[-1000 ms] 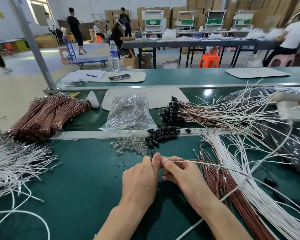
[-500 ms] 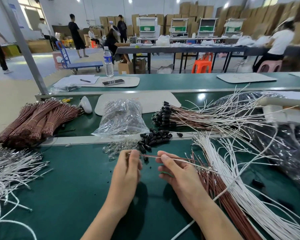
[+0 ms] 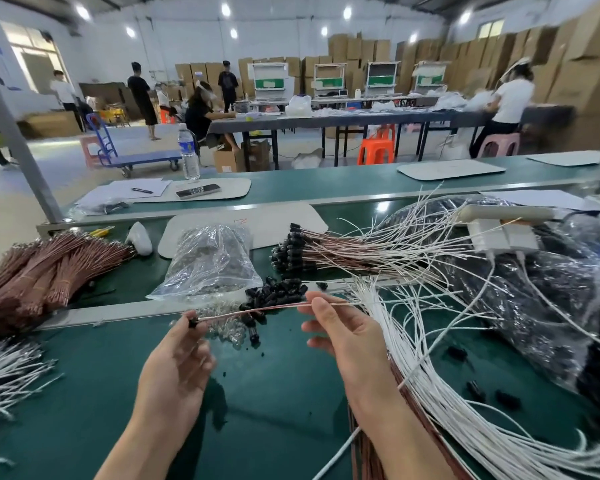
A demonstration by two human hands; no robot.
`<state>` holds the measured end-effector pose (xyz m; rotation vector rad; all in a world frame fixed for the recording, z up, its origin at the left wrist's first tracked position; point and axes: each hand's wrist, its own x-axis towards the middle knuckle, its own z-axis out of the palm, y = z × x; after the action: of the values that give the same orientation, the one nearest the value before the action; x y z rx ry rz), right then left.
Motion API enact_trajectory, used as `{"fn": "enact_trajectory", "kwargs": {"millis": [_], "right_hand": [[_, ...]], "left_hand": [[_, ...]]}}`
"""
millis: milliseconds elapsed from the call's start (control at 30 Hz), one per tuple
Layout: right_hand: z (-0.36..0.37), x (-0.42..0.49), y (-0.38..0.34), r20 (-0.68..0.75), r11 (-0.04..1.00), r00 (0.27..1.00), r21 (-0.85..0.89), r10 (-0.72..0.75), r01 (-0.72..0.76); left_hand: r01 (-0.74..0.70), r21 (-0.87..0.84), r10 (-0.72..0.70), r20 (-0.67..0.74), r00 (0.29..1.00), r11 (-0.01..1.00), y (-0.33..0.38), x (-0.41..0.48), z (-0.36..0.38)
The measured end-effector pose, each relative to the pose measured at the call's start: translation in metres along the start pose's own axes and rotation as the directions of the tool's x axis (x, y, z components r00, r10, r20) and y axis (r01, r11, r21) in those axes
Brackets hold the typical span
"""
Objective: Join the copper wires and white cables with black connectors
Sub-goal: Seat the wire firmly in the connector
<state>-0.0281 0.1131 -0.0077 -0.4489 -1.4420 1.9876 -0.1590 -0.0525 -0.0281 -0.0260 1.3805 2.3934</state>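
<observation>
Head view:
- Left hand (image 3: 177, 372) and right hand (image 3: 350, 344) wider apart than half second ago.
- Thin copper wire and white cable pair (image 3: 253, 309) now stretched between them.
- Left thumb and forefinger pinch small black plastic connector (image 3: 193, 323) at pair's end.
- Right thumb and forefinger pinch pair farther along, other fingers loose.
- Pair held above green bench mat (image 3: 84, 393), in front of heap of loose black connectors (image 3: 274, 292).
- Fan of white cables (image 3: 430, 393) beside right wrist.
- Tied copper wire bundles (image 3: 42, 271) far left.
- Clear plastic bag (image 3: 212, 261) behind hands.

Stacked cardboard boxes (image 3: 357, 50) under ceiling lamps (image 3: 225, 9)
</observation>
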Motion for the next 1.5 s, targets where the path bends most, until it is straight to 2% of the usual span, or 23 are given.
{"fn": "enact_trajectory", "kwargs": {"millis": [200,333,367,433,500,567,600,667,733,800,867,900,967,1067,1167,1233,1300,1400,1500], "right_hand": [[-0.028,0.031,-0.045,0.000,0.988,0.995,-0.117,-0.098,0.097],[-0.041,0.091,-0.090,0.010,0.984,0.993,-0.128,-0.120,0.120],[-0.045,0.110,-0.100,-0.010,0.988,0.996,-0.128,-0.086,0.084],[-0.055,0.140,-0.113,-0.063,0.974,0.995,-0.210,0.074,-0.086],[-0.065,0.154,-0.108,-0.112,0.898,0.961,-0.343,0.252,-0.275],[-0.074,0.153,-0.094,-0.137,0.831,0.935,-0.429,0.328,-0.354],[-0.079,0.150,-0.086,-0.143,0.810,0.935,-0.468,0.325,-0.353],[-0.088,0.143,-0.071,-0.134,0.794,0.949,-0.521,0.287,-0.314],[-0.092,0.134,-0.062,-0.124,0.803,0.961,-0.529,0.249,-0.276],[-0.092,0.124,-0.056,-0.106,0.804,0.977,-0.554,0.186,-0.213],[-0.087,0.114,-0.051,-0.098,0.796,0.988,-0.585,0.121,-0.156],[-0.084,0.109,-0.049,-0.094,0.793,0.990,-0.594,0.103,-0.139],[-0.078,0.097,-0.046,-0.081,0.784,0.993,-0.609,0.086,-0.118],[-0.070,0.079,-0.040,-0.068,0.766,0.996,-0.636,0.064,-0.093],[-0.064,0.062,-0.032,-0.083,0.747,0.995,-0.658,0.055,-0.096],[-0.061,0.051,-0.026,-0.082,0.726,0.996,-0.682,0.046,-0.090],[-0.058,0.040,-0.022,-0.077,0.680,0.997,-0.731,0.002,-0.058],[-0.054,0.028,-0.018,-0.052,0.619,0.995,-0.785,-0.087,0.013],[-0.046,0.025,-0.019,-0.048,0.600,0.988,-0.798,-0.149,0.052]], "left_hand": [[-0.068,0.115,0.048,0.172,0.984,0.991,0.011,0.010,0.039],[-0.149,0.232,0.087,0.255,0.963,0.961,0.024,0.044,0.103],[-0.158,0.248,0.090,0.263,0.961,0.956,0.026,0.055,0.123],[-0.140,0.291,0.056,0.277,0.959,0.946,0.028,0.077,0.161],[-0.071,0.370,-0.036,0.275,0.961,0.926,0.021,0.090,0.186],[-0.029,0.465,-0.099,0.248,0.964,0.885,0.010,0.094,0.194],[-0.054,0.515,-0.092,0.253,0.963,0.856,0.002,0.093,0.190],[-0.154,0.630,-0.073,0.318,0.945,0.761,-0.011,0.079,0.175],[-0.242,0.773,-0.117,0.377,0.919,0.586,-0.020,0.063,0.153],[-0.359,0.884,-0.247,0.435,0.866,0.300,-0.027,0.044,0.130],[-0.447,0.894,-0.432,0.409,0.804,0.016,-0.033,0.023,0.115],[-0.469,0.879,-0.492,0.372,0.787,-0.087,-0.035,0.011,0.113],[-0.485,0.851,-0.527,0.323,0.786,-0.203,-0.040,-0.010,0.114],[-0.480,0.837,-0.506,0.304,0.807,-0.264,-0.050,-0.033,0.126],[-0.457,0.849,-0.466,0.302,0.832,-0.266,-0.058,-0.043,0.135],[-0.405,0.890,-0.471,0.270,0.840,-0.211,-0.060,-0.045,0.137],[-0.322,0.941,-0.489,0.233,0.841,-0.106,-0.061,-0.042,0.134],[-0.230,0.966,-0.541,0.256,0.801,0.116,-0.060,-0.036,0.121],[-0.144,0.935,-0.495,0.298,0.816,0.325,-0.053,-0.035,0.103]]}}
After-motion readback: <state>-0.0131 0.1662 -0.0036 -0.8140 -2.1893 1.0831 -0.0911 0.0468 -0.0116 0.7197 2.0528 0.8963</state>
